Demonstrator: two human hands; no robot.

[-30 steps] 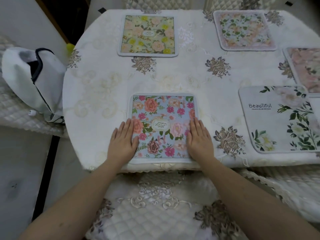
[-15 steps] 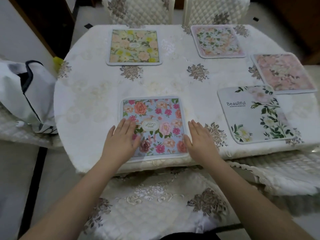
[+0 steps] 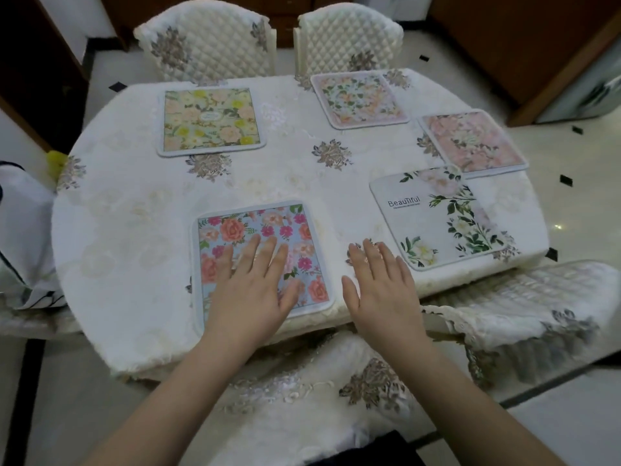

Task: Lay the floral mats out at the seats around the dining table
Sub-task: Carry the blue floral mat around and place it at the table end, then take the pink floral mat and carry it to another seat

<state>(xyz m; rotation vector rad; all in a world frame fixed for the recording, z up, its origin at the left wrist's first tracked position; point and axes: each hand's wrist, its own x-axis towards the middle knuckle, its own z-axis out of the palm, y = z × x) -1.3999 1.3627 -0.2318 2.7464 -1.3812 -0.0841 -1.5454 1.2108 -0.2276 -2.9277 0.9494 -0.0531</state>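
Observation:
Several floral mats lie on the oval dining table with its white cloth. A blue mat with pink roses lies at the near edge. My left hand is flat over its lower half, fingers spread, holding nothing. My right hand hovers open over bare cloth just right of that mat. A white mat printed "Beautiful" lies at the near right, a pink mat at the right end, a pale pink mat at the far right and a yellow-flowered mat at the far left.
Two quilted chairs stand at the far side. A quilted chair seat is right below me and another chair at the near right. A white bag rests at the left. Dark wooden cabinets stand behind.
Both hands have lifted off the blue mat's side edges and shifted right; the left now lies over the mat, the right over bare cloth. My view has pulled back and up.

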